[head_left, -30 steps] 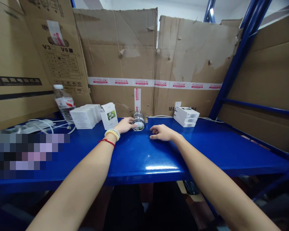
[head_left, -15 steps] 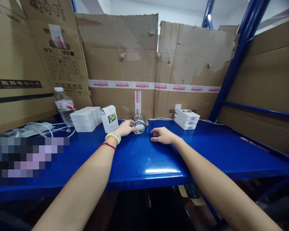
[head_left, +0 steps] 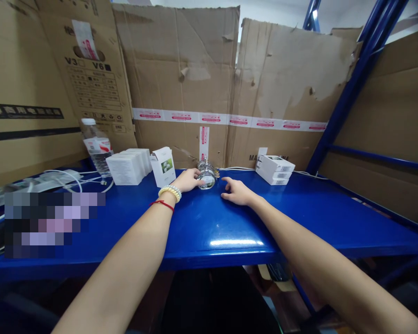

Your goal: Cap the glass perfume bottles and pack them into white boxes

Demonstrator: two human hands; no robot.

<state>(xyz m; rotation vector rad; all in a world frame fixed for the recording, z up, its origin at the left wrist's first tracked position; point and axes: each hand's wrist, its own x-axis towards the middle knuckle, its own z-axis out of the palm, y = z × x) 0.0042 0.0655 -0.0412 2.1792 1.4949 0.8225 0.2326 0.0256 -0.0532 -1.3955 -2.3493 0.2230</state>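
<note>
Tall cardboard sheets (head_left: 181, 41) stand at the back of your blue table (head_left: 226, 222). To your left is a block of white boxes (head_left: 125, 169) in front of a water bottle (head_left: 97, 148); to your right lies a stack of small cartons (head_left: 274, 171). Your right hand (head_left: 239, 191) is loosely curled and holds nothing, its thumb and forefinger parted, near the bottles but apart from them. Your left hand (head_left: 189, 180) touches the left side of the nearest glass bottle (head_left: 206, 183), thumb at its front; whether it truly grips, you can't tell from here. Beside that hand stands one upright carton (head_left: 163, 169). The bottle sits mid-table, with more glass close behind it. You seem to be placing or steadying it; the next move calls for light fingers, so its neighbours aren't knocked.
</note>
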